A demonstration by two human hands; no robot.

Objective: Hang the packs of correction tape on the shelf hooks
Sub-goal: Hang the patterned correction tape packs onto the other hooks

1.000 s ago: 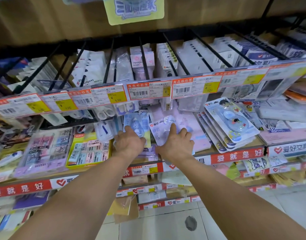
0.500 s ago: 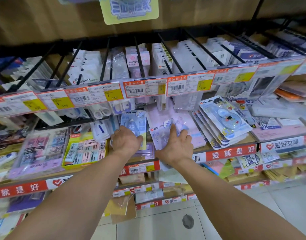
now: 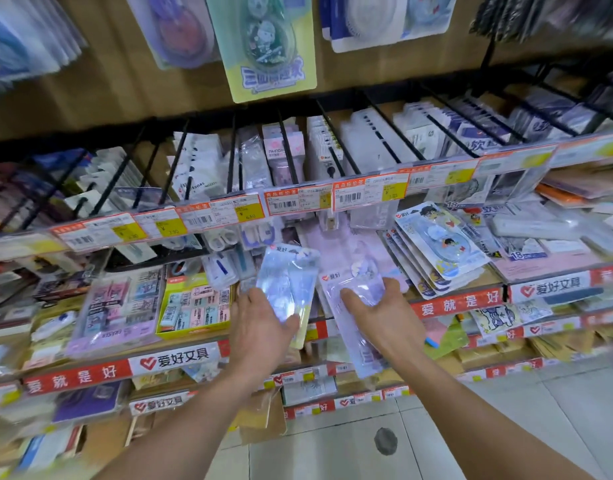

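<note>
Head view, looking down at stationery shelving.

- Left hand (image 3: 260, 323) holds a blue pack of correction tape (image 3: 286, 282). Thumb across lower front, pack roughly upright, glare on the plastic.
- Right hand (image 3: 379, 315) grips a lilac pack of correction tape (image 3: 350, 327). Forefinger laid on its front, card tilted w/ top toward 11 o'clock, bottom end reaching down beside the wrist.
- Both packs side by side, apart, in front of the shelf edge (image 3: 460, 301). Neither is on a hook.
- Shelf hooks (image 3: 288, 147): black rods at 12 o'clock from the hands, most loaded w/ white and clear packets. Price-tag strip (image 3: 298, 201) runs across their tips.
- At 3 o'clock of right hand: fanned stack of cartoon tape packs (image 3: 440, 242) lying on the shelf.
- At 9 o'clock of left hand: yellow eraser box (image 3: 194, 306), then purple eraser box (image 3: 119, 308) further the same way.
- Top centre, 12 o'clock: green-yellow carded pack (image 3: 268, 50) hanging on the back panel.
- Tiled floor (image 3: 436, 441) at 5 o'clock.
- Frame edges blurred; print on packs mostly unreadable.
</note>
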